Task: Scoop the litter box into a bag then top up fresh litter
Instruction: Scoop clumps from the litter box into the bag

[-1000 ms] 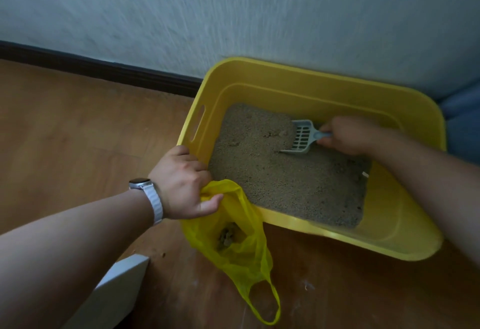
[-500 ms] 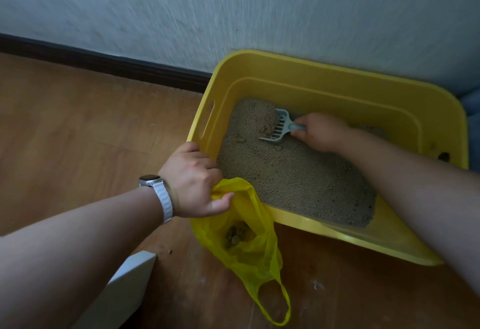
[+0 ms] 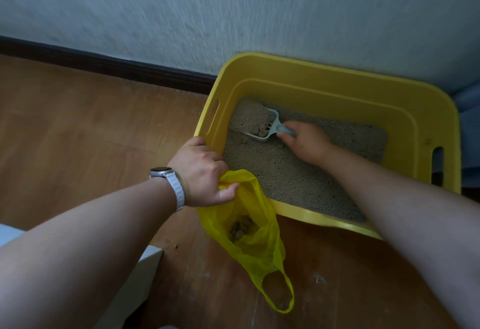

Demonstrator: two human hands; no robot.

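I see a yellow plastic rectangular litter box (image 3: 389,100) on the brown wooden floor (image 3: 78,126), its far side against the pale textured wall (image 3: 233,12). It holds a bed of sandy grey granular litter (image 3: 285,173), and a bare yellow strip of the bottom shows along its near edge.

In the box's far-left corner sits the pale grey slotted plastic scoop (image 3: 267,128). Its blade is pushed into the litter and carries a brownish clump plus loose grains. My right hand (image 3: 306,144) is inside the box with its fingers curled round the scoop's handle, hiding most of it.

Just outside the box's near-left corner, my left hand (image 3: 202,170) pinches the rim of a thin translucent yellow plastic bag (image 3: 259,245) between thumb and curled fingers, holding its mouth open. Dark brown clumps (image 3: 240,227) lie in the bottom of the bag, and one loop handle trails on the floor.

My right forearm covers the box's near-right corner. A white flat-topped object (image 3: 135,276) to the left of the box is cut off by the frame, and I cannot tell what it is. A white-strapped watch (image 3: 168,180) is on my left wrist.
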